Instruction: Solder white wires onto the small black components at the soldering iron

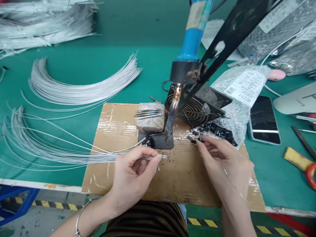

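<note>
My left hand [134, 171] pinches a bundle of thin white wires [74, 154] near their ends, thumb and fingers closed, over the taped cardboard sheet [182, 174]. My right hand [222, 161] reaches with its fingertips to a small black component [197, 140] at the edge of a pile of such black parts [217, 130]. Just beyond both hands a blue-handled soldering iron [190, 49] hangs in a black stand, its tip [169, 133] resting on a dark base plate. A grey sponge block [151, 118] with metal pins lies beside it.
A small black fan [197, 107] sits behind the iron. Curved white wire bundles [81, 85] lie on the green table at left. A phone [263, 120], labelled plastic bags [243, 87], a pink object and a yellow-handled tool [300, 163] are at right.
</note>
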The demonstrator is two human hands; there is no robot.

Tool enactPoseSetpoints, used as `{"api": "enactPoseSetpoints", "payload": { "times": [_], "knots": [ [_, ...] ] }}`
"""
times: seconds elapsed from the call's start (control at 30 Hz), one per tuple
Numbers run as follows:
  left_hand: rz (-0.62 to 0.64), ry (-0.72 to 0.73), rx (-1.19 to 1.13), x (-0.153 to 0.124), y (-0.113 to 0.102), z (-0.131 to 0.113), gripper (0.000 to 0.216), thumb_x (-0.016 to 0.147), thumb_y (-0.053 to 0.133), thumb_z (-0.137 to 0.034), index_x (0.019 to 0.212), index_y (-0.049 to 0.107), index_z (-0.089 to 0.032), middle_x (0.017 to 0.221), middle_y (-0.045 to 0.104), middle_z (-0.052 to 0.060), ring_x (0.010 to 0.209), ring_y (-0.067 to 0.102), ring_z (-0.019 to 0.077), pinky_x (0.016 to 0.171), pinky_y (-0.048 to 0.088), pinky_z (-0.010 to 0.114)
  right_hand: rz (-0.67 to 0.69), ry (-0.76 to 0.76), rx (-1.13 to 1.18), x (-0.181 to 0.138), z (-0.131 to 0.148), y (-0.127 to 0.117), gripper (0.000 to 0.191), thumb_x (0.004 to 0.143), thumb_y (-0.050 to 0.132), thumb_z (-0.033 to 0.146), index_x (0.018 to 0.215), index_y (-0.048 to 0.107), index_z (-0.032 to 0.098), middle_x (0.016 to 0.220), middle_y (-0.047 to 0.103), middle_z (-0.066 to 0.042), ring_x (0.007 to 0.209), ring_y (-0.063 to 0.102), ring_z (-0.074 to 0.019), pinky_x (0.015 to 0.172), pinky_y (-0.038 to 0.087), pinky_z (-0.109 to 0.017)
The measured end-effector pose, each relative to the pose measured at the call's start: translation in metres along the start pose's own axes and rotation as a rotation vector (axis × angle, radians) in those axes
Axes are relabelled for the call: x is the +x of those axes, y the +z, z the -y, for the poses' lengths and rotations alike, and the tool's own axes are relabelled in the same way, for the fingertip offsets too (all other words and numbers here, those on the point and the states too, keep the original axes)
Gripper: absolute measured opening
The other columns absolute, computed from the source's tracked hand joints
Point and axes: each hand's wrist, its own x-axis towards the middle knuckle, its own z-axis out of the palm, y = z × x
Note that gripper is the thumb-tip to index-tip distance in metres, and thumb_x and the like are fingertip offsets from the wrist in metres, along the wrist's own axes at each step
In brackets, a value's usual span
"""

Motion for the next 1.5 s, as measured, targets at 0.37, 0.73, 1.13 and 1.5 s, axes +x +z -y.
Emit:
{"api": "enactPoseSetpoints", "payload": {
  "times": [0.37, 0.73, 1.13, 1.5],
  "knots": [
    [0.021, 0.073, 0.022, 0.001, -0.002, 0.006, 0.011, 0.089, 0.071, -0.019, 0.079, 0.076, -0.018, 0.054, 0.060, -0.002, 0.045, 0.043, 0.0094, 0.044, 0.033, 0.022, 0.066, -0.325, -0.049, -0.015, -0.007, 0.001, 0.010, 0.098, 0.070, 0.019, 0.103, 0.079, 0.018, 0.084, 0.074, -0.002, 0.059, 0.064, -0.0115, 0.064, 0.058, -0.028],
    [0.014, 0.084, -0.040, 0.002, -0.002, 0.007, 0.014, 0.089, 0.070, -0.013, 0.077, 0.073, -0.018, 0.058, 0.055, -0.005, 0.048, 0.036, 0.0074, 0.044, 0.028, 0.020, 0.033, -0.276, -0.036, -0.023, 0.004, 0.003, 0.007, 0.099, 0.070, 0.020, 0.096, 0.077, 0.023, 0.090, 0.081, -0.004, 0.069, 0.072, -0.0178, 0.070, 0.061, -0.034],
    [0.052, 0.008, -0.005, 0.002, -0.006, 0.008, 0.014, 0.091, 0.069, -0.022, 0.078, 0.073, -0.019, 0.062, 0.063, 0.000, 0.052, 0.045, 0.0109, 0.047, 0.028, 0.024, 0.072, 0.270, 0.711, -0.036, 0.043, 0.004, 0.004, 0.091, 0.083, 0.023, 0.094, 0.085, 0.024, 0.077, 0.081, -0.002, 0.060, 0.075, -0.0151, 0.056, 0.064, -0.023],
    [0.096, -0.066, -0.068, 0.008, -0.005, -0.010, 0.012, 0.084, 0.071, -0.016, 0.072, 0.072, -0.018, 0.073, 0.076, 0.005, 0.058, 0.062, 0.0128, 0.050, 0.043, 0.021, 0.208, 0.430, 0.826, -0.040, 0.065, 0.008, 0.006, 0.092, 0.082, 0.029, 0.093, 0.086, 0.025, 0.062, 0.068, 0.002, 0.046, 0.059, -0.0086, 0.042, 0.051, -0.017]
  ]
}}
